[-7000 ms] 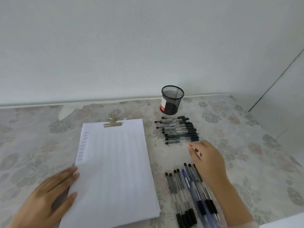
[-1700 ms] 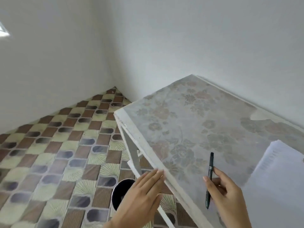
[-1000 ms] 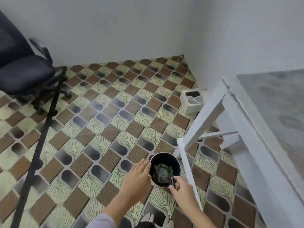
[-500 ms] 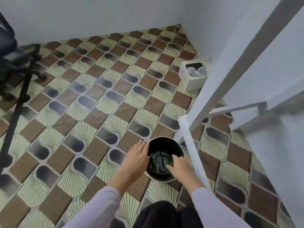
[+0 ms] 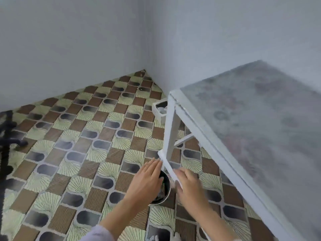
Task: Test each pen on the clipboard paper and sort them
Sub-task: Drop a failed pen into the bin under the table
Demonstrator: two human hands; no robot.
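Note:
A small round black bin (image 5: 164,192) stands on the tiled floor beside the white table leg (image 5: 171,129). My left hand (image 5: 147,180) hovers over the bin's left side with straight fingers. Just right of the bin is my right hand (image 5: 188,185), fingers straight and empty, behind a white crossbar (image 5: 169,168). No pen shows in either hand. The clipboard, the paper and the pens on the table are out of view.
The table top (image 5: 260,119) with its floral cover fills the right side, blurred. A small white box (image 5: 160,108) sits on the floor behind the table leg. Dark chair legs (image 5: 7,136) stand at the far left. Patterned floor tiles lie between.
The pen my right hand carried went into the bin and that hand is now empty. Both hands have lifted away from the bin as my head rises toward the table.

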